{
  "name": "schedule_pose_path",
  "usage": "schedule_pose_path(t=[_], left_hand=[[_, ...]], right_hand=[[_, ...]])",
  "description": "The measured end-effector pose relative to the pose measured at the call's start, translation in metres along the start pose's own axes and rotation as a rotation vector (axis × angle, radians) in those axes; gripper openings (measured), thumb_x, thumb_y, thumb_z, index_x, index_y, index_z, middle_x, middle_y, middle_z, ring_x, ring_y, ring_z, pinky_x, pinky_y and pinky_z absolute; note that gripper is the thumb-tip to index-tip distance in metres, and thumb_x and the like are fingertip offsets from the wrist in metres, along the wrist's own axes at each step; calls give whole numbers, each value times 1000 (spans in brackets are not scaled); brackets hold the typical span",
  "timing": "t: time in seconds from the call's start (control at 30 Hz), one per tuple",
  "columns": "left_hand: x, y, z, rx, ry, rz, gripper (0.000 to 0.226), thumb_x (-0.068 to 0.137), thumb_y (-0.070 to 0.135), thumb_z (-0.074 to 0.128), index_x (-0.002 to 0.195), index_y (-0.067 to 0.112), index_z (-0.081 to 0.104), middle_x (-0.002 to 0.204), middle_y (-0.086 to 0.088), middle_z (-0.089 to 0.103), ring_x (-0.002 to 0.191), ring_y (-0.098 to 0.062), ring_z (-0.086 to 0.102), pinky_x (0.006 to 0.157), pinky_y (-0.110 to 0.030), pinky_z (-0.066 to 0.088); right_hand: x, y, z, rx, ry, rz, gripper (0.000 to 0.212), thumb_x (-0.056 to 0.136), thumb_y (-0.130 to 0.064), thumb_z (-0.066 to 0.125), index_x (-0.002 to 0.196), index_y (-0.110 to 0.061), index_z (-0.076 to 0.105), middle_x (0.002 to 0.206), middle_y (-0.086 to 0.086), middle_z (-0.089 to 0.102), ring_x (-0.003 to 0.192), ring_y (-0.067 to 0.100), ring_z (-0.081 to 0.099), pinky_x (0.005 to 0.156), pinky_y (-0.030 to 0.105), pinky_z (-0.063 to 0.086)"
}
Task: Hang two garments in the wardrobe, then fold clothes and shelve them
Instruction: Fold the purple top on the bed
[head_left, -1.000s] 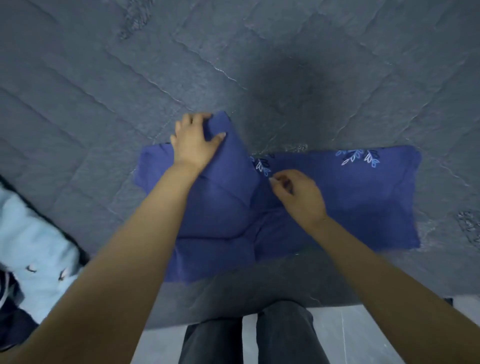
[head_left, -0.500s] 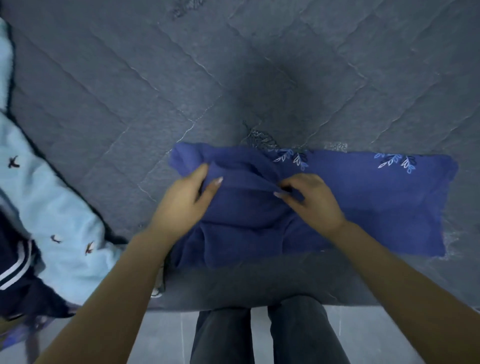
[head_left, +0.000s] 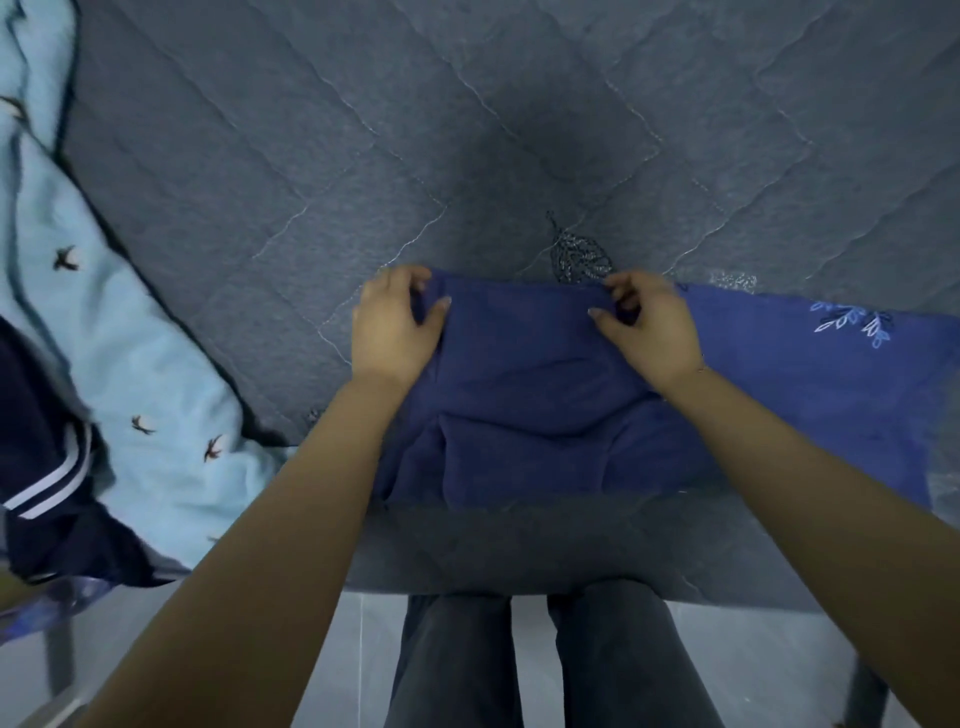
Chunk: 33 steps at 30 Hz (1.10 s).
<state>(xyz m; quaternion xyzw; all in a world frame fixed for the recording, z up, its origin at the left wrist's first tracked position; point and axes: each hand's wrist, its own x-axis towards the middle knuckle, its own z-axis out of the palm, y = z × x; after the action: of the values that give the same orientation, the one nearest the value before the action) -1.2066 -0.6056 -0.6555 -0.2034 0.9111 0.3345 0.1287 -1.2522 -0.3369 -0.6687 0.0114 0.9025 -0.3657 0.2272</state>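
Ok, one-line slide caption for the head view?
Both hands, left hand and right hand, pinch the blue garment's far edge.

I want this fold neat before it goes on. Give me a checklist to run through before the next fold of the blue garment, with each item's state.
1. Left hand holds the far edge of the blue garment: ok, fingers curl over the edge.
2. Right hand holds the same edge: ok, it pinches the cloth.
3. Folded section lies flat: not ok, creases and a ridge show below the hands.
4. Right part with the leaf print is spread flat: ok.
5. Garment sits fully on the grey quilted cover: ok, its near edge stops at the cover's front edge.
6. Light blue garment keeps clear: ok, it lies apart to the left.
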Motion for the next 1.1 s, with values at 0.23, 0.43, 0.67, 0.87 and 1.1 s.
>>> schedule_pose_path(t=[0.23,0.43,0.67,0.87,1.1], left_hand=[[51,-18,-13,230,-172,74,23,90,28,65,108,13,66,115,-10,62,113,-31,50,93,-38,41],[71,-17,-23,208,-189,-56,22,92,32,63,101,12,64,103,-12,67,101,-30,60,90,-39,45],[29,28,-5,368,49,205,28,91,21,60,118,14,60,126,-12,52,116,-33,45,92,-42,36],[-16,100,62,337,-313,579,28,92,20,58,120,12,62,125,-8,56,114,-29,51,93,-44,39],[-20,207,168,392,-445,719,34,94,28,56,127,20,55,130,0,50,123,-21,43,96,-33,30]], right_hand=[[-24,6,8,-298,80,-415,41,86,-5,65,126,-1,61,140,22,49,124,39,52,101,48,42],[-53,17,34,-448,-189,-365,51,100,-18,51,148,-11,37,161,9,13,150,25,11,121,48,9],[-86,17,13,15,109,-158,36,95,0,54,131,-4,58,148,13,42,135,29,41,113,42,34],[-127,53,-26,544,373,363,27,97,7,47,117,-3,62,121,16,61,110,20,56,100,32,45],[-172,140,-62,1074,856,954,32,96,-9,57,127,-2,49,103,3,56,100,21,57,89,32,50]])
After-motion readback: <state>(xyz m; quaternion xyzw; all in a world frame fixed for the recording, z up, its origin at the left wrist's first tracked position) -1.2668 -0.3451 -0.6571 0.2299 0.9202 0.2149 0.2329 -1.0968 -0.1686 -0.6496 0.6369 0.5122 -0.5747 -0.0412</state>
